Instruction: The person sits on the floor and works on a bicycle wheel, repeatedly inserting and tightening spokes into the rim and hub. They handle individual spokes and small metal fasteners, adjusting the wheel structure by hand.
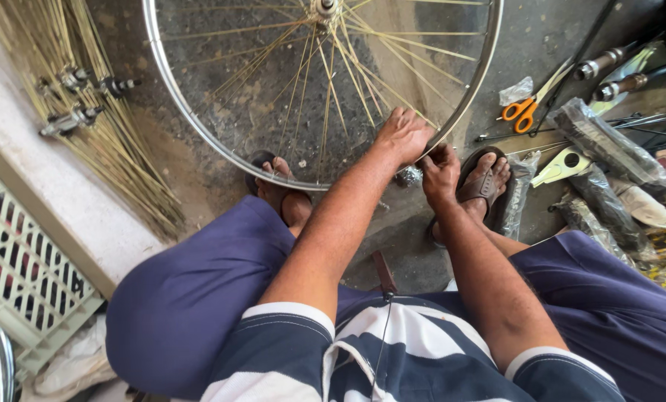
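Observation:
A bare bicycle wheel lies flat on the ground before me, its silver rim [199, 134] strung with thin brass-coloured spokes [303, 82] that run to a hub [324, 7] at the top edge. My left hand [403, 134] rests on the near right part of the rim, fingers curled over it. My right hand [440, 173] is just below and right of it, pinching at the rim's outer edge; what it holds is too small to tell. A small shiny crumpled object [408, 176] lies beneath the hands.
My sandalled feet [484, 182] flank the rim. A bundle of loose spokes [87, 112] with several hubs [72, 119] lies left. Orange-handled scissors [521, 112], wrapped dark parts [601, 141] and metal axles [616, 74] crowd the right. A pale plastic crate [20, 268] stands at left.

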